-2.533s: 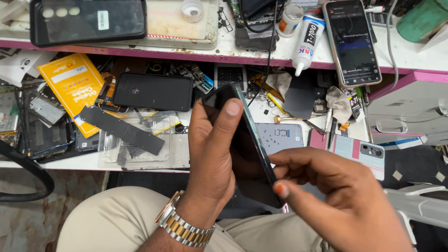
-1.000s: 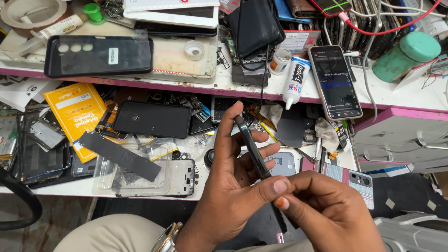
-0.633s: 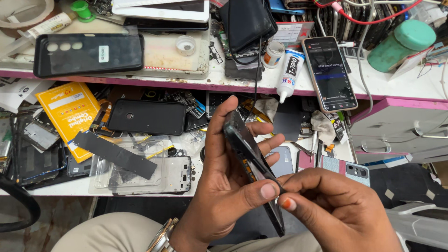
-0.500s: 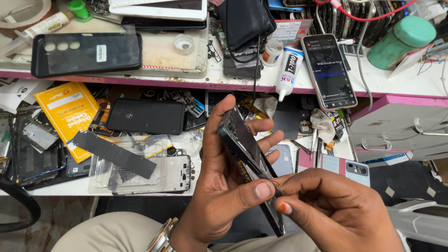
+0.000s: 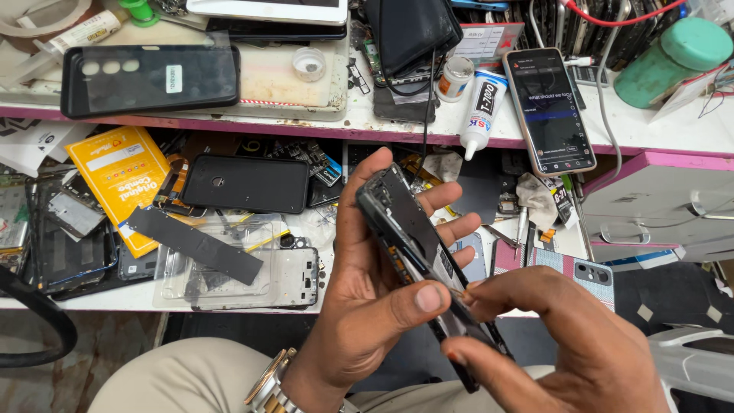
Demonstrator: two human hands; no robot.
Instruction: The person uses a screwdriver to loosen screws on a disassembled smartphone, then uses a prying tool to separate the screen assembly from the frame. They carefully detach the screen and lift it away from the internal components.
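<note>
The left hand [image 5: 375,298] grips an opened smartphone [image 5: 417,245] edge-on above the lap, fingers behind it and thumb pressed on its lower part. The right hand [image 5: 558,344] pinches the phone's lower edge with its fingertips, touching the left thumb. Behind, a cluttered workbench [image 5: 344,122] holds a lit phone [image 5: 550,111], a white glue bottle [image 5: 482,111] and a black phone case [image 5: 149,80].

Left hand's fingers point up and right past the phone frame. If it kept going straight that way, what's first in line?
Likely the crumpled grey cloth on the lower shelf, just beyond the left hand's fingertips. The opened phone frame sits in its grip. Depth is unclear; the hand may pass above the shelf.
</note>
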